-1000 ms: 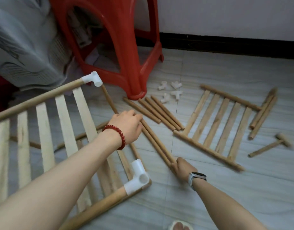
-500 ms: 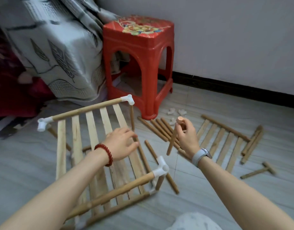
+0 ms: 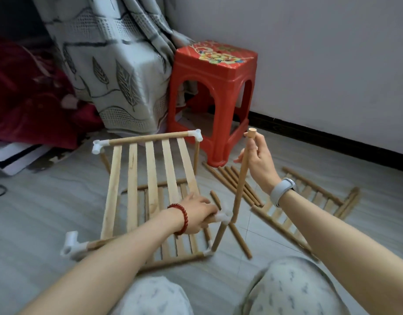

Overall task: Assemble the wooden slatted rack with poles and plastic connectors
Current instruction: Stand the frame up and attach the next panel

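The left hand (image 3: pixel 196 212) grips the near right white connector (image 3: pixel 222 216) of the raised slatted panel (image 3: pixel 150 178), apparently to steady that corner, while the right hand (image 3: pixel 259 162) pinches a pole (image 3: pixel 240 178) near its top, holding it upright with its lower end at the connector, seemingly ready for seating. The half-built rack stands on the floor (image 3: pixel 48 201) before a red stool (image 3: pixel 212 87), spare poles (image 3: pixel 232 180) and another slatted panel (image 3: pixel 293 210) lying near; no writing or brand is legible.

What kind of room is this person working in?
Most likely a room in a home, perhaps a bedroom. A patterned grey cloth drapes over furniture, a red plastic stool stands by the wall, and the work is spread on a tiled floor.
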A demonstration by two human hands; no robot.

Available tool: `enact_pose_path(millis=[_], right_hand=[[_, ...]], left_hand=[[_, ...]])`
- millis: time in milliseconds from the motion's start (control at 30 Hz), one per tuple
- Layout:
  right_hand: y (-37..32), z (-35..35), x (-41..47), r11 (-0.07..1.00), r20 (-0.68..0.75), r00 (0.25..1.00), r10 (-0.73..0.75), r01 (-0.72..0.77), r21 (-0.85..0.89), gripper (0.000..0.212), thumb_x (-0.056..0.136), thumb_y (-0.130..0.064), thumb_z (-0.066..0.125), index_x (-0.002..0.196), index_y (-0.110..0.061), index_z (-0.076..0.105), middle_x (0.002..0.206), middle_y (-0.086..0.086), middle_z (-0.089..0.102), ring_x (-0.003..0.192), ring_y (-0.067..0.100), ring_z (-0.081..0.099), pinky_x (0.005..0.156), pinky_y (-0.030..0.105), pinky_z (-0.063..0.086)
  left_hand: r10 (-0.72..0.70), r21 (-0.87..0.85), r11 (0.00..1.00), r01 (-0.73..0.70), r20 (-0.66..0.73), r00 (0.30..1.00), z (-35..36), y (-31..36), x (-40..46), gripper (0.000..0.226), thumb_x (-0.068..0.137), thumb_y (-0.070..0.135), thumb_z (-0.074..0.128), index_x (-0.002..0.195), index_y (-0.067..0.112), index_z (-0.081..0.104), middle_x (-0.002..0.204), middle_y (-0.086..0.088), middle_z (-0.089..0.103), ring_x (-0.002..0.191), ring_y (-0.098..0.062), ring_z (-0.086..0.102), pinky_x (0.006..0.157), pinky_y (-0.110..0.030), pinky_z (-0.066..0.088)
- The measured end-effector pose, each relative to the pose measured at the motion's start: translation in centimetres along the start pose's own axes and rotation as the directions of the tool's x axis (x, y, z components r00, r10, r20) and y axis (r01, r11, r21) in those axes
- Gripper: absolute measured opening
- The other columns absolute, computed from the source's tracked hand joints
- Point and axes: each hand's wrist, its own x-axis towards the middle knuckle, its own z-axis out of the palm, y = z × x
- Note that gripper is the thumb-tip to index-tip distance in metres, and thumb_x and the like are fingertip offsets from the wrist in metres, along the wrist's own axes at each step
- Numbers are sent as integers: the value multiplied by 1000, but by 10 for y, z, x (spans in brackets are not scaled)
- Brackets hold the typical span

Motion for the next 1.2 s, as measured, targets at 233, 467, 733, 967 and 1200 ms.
enact_pose_path(millis=[233,467,733,967,1200], right_hand=[[-19,54,17,977,-27,984,175,-169,133,13,101,-20,33,107,-18,44,72,-2,41,63,12,43,62,27,42],[-29,107,4,534,29,781,624,-454,713,20,100,-37,30,117,-27,34,82,5,47,66,18,55,80,45,53],[4,150,-16,309,133,603,786,-570,761,27,100,-38,28,116,-18,35,77,5,41,55,16,39,59,31,45],[23,137,-3,285,73,547,834,-540,792,33,101,-39,26,82,-13,35,63,0,35,42,12,33,47,19,38],[23,160,-28,258,119,563,818,-544,799,21,101,-31,28,115,-23,42,59,1,32,37,11,31,47,19,37]], left_hand=[[-167,146,973,180,-96,981,15,-66,-80,34,91,13,49,122,26,51,132,2,44,133,-21,23,105,-37,29],[-645,-271,761,590,-217,733,42,-102,-173,30,86,13,55,107,32,65,155,3,7,143,-21,-5,116,-43,6],[-962,-987,-158,-24,149,227,76,-66,-155,65,94,26,51,144,4,15,132,-18,48,107,-27,56,87,-26,42],[-954,-985,-135,-108,100,282,79,-73,-142,25,93,5,35,112,7,19,78,-12,47,44,-4,56,36,-11,38],[-895,-994,-104,33,107,434,102,-103,-174,53,93,6,39,139,12,15,76,-4,35,47,-7,43,38,-19,42]])
